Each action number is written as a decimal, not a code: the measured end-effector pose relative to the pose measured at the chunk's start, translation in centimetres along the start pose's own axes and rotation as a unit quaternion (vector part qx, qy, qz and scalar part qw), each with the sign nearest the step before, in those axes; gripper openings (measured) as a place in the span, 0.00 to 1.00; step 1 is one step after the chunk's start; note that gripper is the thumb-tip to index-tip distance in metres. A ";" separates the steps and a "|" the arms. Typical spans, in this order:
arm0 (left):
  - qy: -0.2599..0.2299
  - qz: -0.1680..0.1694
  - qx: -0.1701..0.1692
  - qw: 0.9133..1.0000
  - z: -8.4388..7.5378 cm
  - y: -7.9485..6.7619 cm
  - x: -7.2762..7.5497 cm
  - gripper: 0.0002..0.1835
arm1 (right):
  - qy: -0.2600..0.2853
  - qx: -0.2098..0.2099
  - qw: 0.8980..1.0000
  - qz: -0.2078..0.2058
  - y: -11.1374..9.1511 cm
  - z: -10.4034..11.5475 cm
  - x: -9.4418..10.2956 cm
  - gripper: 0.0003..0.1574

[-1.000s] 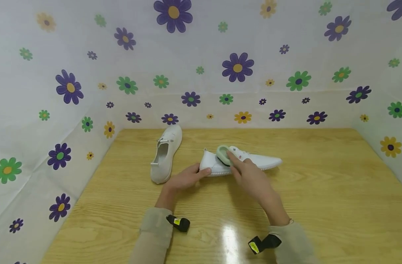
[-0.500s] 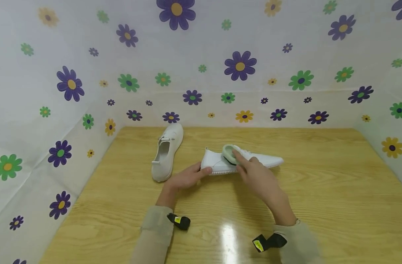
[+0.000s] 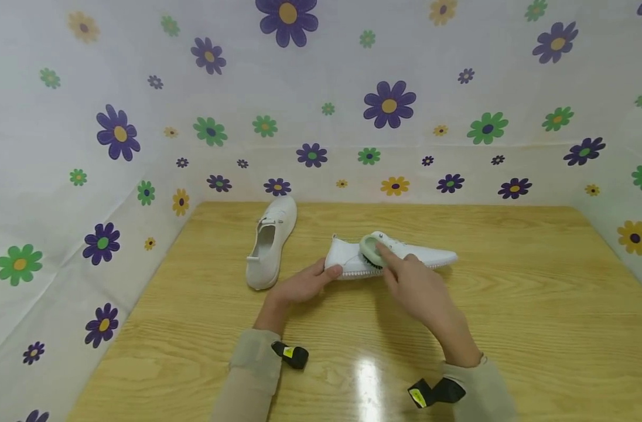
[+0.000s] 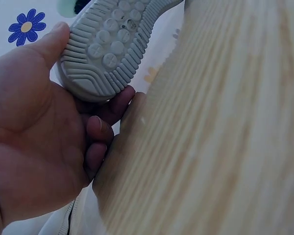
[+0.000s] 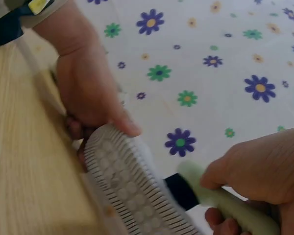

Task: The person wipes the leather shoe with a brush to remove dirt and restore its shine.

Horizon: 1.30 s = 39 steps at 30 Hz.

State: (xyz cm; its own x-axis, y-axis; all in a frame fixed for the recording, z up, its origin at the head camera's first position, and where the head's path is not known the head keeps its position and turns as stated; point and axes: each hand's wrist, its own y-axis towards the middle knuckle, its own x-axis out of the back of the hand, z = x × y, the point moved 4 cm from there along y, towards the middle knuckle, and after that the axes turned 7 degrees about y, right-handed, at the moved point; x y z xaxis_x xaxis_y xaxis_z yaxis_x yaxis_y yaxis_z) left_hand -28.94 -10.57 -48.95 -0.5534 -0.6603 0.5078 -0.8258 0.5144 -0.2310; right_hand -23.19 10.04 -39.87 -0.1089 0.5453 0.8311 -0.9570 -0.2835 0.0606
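A white shoe (image 3: 426,255) lies tilted on its side, toe to the right, its ridged sole (image 4: 112,41) towards the person. My left hand (image 3: 302,284) grips it by the heel, thumb on the near side and fingers behind and below. My right hand (image 3: 418,287) holds a light green brush (image 5: 235,210), index finger laid along it. The dark bristles (image 5: 181,191) press against the shoe's side, near the opening. Left of them, a second white shoe (image 3: 265,264) stands upright, toe pointing away; neither hand touches it.
The wooden table (image 3: 511,328) bears both shoes. A white cloth (image 3: 321,70) printed with flowers hangs behind it and along both sides. Black straps with small devices sit on the left cuff (image 3: 255,351) and right cuff (image 3: 479,384).
The brush in my right hand has moved a little along the shoe's side towards the toe. My left hand keeps its hold on the heel. The head view has shifted slightly.
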 end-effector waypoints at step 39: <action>0.009 0.014 -0.002 1.000 -0.6 0.0 -0.2 0.36 | 0.022 0.021 0.999 -0.010 0.7 0.2 -1.7 0.32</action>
State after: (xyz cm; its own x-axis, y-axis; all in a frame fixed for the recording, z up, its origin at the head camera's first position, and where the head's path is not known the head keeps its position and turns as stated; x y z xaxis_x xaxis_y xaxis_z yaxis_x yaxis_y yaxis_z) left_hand -28.75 -10.17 -48.56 -0.5746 -0.6356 0.5156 -0.8095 0.5345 -0.2431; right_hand -23.64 8.74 -41.12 -0.1017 0.5857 0.8041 -0.9475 -0.3033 0.1011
